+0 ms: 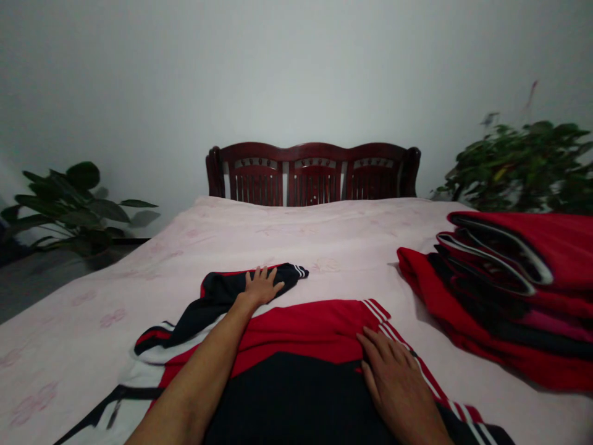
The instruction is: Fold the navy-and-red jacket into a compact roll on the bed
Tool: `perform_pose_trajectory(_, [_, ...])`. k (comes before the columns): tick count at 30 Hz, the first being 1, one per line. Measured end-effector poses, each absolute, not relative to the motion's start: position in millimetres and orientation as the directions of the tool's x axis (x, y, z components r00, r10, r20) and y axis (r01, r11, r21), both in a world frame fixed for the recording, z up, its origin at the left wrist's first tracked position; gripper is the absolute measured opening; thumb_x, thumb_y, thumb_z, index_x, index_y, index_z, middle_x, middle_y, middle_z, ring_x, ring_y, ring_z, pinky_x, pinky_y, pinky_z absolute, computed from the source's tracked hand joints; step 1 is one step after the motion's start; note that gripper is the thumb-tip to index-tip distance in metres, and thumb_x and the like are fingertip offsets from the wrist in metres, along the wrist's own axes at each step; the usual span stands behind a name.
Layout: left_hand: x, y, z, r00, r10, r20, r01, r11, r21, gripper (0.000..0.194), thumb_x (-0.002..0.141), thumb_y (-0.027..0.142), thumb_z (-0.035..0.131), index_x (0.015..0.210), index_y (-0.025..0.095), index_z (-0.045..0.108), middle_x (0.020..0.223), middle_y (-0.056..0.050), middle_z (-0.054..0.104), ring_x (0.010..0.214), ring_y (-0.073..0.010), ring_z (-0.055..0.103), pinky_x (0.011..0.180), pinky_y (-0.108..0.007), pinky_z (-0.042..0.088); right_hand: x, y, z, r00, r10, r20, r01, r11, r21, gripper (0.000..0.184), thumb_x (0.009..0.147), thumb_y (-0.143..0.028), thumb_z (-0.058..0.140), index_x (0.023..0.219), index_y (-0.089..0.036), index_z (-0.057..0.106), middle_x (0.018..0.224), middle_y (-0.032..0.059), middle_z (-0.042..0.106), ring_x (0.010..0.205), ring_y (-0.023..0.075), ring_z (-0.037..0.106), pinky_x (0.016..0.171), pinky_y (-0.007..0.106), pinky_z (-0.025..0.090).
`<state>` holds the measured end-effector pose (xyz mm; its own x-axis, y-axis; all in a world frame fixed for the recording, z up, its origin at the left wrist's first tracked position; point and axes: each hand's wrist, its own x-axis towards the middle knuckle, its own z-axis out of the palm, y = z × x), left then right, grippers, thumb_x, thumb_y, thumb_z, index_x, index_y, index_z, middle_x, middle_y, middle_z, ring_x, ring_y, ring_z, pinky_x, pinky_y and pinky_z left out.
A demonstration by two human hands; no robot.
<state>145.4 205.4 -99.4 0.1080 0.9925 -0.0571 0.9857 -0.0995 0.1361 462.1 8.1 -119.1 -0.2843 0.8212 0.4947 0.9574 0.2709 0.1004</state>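
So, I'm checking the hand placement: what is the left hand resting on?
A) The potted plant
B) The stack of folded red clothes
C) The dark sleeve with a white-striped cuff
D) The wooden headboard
C: the left hand lies flat, palm down, on top of the dark sleeve.

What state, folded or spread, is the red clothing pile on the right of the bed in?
Folded: the red clothing pile lies in layers, with rounded fold edges stacked one above another.
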Motion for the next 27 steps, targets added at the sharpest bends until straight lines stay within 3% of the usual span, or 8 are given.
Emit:
perform_pose_trajectory(5, [180,216,-109,0.215,0.976,-0.015,0.969,-0.212,0.124,0.069,0.097,0.055,0.025,0.156,0.018,0.025,0.163,-0.015,0.025,0.152,-0.0343,0.015,0.118,-0.06,0.015,460,7,-118,-0.296,0.82,0.49,0.954,0.279,0.109,0.042,0.091,-0.026,0.05,0.131,-0.024,0.06,0.138,0.0064,0.059,0.122,0.0278,0.054,0.103,0.048,0.041])
perform_pose_trajectory(10, [198,224,-104,0.328,0.945,0.014,0.936,-0.327,0.133,0.063,0.099,0.044,0.029,0.152,0.01,0.032,0.16,-0.016,0.034,0.148,-0.0278,0.029,0.119,-0.043,0.022,460,8,-119,-0.284,0.816,0.503,0.957,0.274,0.096,0.042,0.089,-0.025,0.05,0.13,-0.025,0.06,0.136,0.006,0.061,0.12,0.0275,0.055,0.101,0.048,0.042])
perform_pose_trajectory(16, [184,227,-96,0.393,0.919,-0.008,0.907,-0.387,0.166,0.057,0.098,0.051,0.033,0.146,0.023,0.043,0.156,-0.006,0.043,0.143,-0.0198,0.039,0.117,-0.034,0.029,462,9,-120,-0.282,0.823,0.494,0.957,0.28,0.079,0.043,0.089,-0.028,0.052,0.131,-0.026,0.06,0.137,0.0054,0.06,0.122,0.027,0.054,0.104,0.047,0.041])
perform_pose_trajectory(18, [174,225,-95,0.352,0.936,-0.011,0.923,-0.345,0.171,0.056,0.097,0.054,0.032,0.145,0.027,0.045,0.156,-0.005,0.043,0.143,-0.0214,0.039,0.117,-0.038,0.028,463,9,-121,-0.276,0.831,0.483,0.958,0.279,0.066,0.043,0.09,-0.028,0.051,0.132,-0.027,0.059,0.139,0.0052,0.059,0.123,0.0273,0.054,0.105,0.047,0.04])
perform_pose_trajectory(21, [158,219,-96,0.214,0.977,-0.014,0.963,-0.209,0.169,0.06,0.095,0.061,0.031,0.144,0.03,0.047,0.157,-0.008,0.04,0.144,-0.0308,0.036,0.116,-0.054,0.026,462,8,-120,-0.265,0.844,0.466,0.96,0.274,0.05,0.043,0.09,-0.028,0.05,0.133,-0.027,0.059,0.141,0.005,0.058,0.124,0.0282,0.053,0.106,0.048,0.039])
perform_pose_trajectory(25, [154,214,-93,-0.041,0.999,-0.024,0.985,0.044,0.166,0.07,0.092,0.066,0.026,0.144,0.025,0.047,0.154,-0.02,0.041,0.14,-0.0471,0.035,0.106,-0.075,0.019,459,8,-117,-0.251,0.856,0.451,0.963,0.267,0.029,0.042,0.09,-0.025,0.049,0.13,-0.026,0.061,0.139,0.006,0.058,0.124,0.0288,0.053,0.105,0.049,0.039])
perform_pose_trajectory(27, [174,215,-92,-0.098,0.995,-0.035,0.976,0.103,0.19,0.072,0.092,0.065,0.023,0.145,0.022,0.047,0.154,-0.023,0.04,0.139,-0.0511,0.033,0.103,-0.081,0.013,457,8,-115,-0.249,0.859,0.448,0.963,0.268,0.021,0.042,0.09,-0.024,0.049,0.13,-0.026,0.061,0.139,0.006,0.059,0.124,0.0287,0.053,0.104,0.049,0.039])
